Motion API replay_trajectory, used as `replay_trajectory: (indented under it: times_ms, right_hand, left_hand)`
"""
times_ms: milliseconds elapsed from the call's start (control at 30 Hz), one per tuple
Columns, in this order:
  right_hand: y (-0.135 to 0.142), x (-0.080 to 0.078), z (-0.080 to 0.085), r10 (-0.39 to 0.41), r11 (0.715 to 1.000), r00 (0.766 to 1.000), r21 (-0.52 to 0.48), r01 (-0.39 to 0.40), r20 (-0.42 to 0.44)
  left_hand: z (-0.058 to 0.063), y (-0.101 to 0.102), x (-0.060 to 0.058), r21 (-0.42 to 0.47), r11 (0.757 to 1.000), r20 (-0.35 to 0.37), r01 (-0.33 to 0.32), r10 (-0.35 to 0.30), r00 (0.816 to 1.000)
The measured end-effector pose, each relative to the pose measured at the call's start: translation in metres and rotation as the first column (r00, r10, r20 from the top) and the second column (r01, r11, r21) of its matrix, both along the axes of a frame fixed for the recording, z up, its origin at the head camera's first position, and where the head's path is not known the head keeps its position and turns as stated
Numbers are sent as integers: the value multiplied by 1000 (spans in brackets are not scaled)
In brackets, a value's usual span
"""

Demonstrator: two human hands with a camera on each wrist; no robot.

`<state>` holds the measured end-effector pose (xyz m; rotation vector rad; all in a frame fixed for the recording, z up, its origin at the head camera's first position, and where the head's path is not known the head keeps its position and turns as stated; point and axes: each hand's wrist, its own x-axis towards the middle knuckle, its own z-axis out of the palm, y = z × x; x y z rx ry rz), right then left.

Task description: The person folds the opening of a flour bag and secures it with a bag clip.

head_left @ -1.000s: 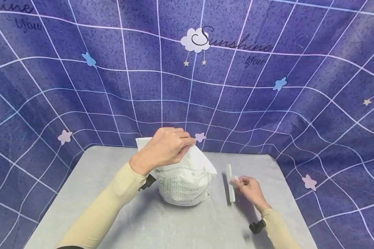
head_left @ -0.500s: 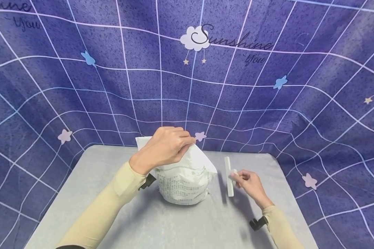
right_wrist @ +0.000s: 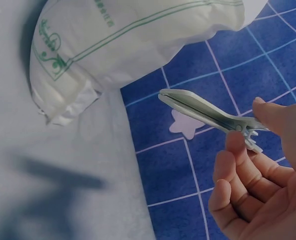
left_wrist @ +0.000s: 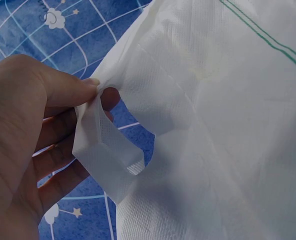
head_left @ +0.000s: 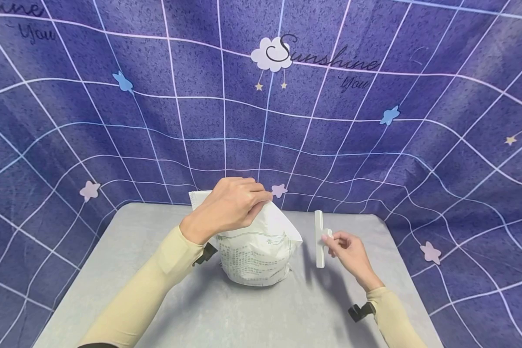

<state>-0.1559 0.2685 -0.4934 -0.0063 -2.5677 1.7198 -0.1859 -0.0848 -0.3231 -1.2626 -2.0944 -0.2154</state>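
Observation:
A white woven bag [head_left: 254, 263] with green and grey print stands upright and bulging on the table. My left hand [head_left: 228, 208] holds its top from above. In the left wrist view, the thumb and fingers pinch the bag's edge beside a cut-out handle hole [left_wrist: 149, 150]. To the right of the bag, my right hand [head_left: 350, 253] grips a long white bag clip [head_left: 319, 241] by its short handle. The right wrist view shows the clip [right_wrist: 203, 107] held between thumb and fingers, clear of the bag. What the bag contains is hidden.
The grey table [head_left: 156, 309] lies under both forearms. Behind and at both sides hangs a blue-purple curtain [head_left: 261, 121] with a grid, stars and clouds. A black wrist camera [head_left: 361, 311] sits on the right sleeve, and another [head_left: 205, 253] on the left.
My right hand has lifted the bag clip and shifted it away from me, toward the table's back edge. The left hand and the bag look unmoved.

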Motion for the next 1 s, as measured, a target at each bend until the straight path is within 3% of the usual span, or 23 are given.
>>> replay_trajectory:
  times_ms: [233,567,1000]
  right_hand:
    - [-5,2,12,-23,1000,998,-4,23,-52]
    - [-11,6,25,-116,991,986,-81,107,-118]
    - [-13,6,36,-94,983,981,-174,64,-167]
  left_hand:
    - [1,0,1,-4,1000,6,-4,4,1000]
    - [0,-1,3,1,1000,-3,-6,6,1000]
    - [1,0,3,-7,1000,1,-6,6,1000]
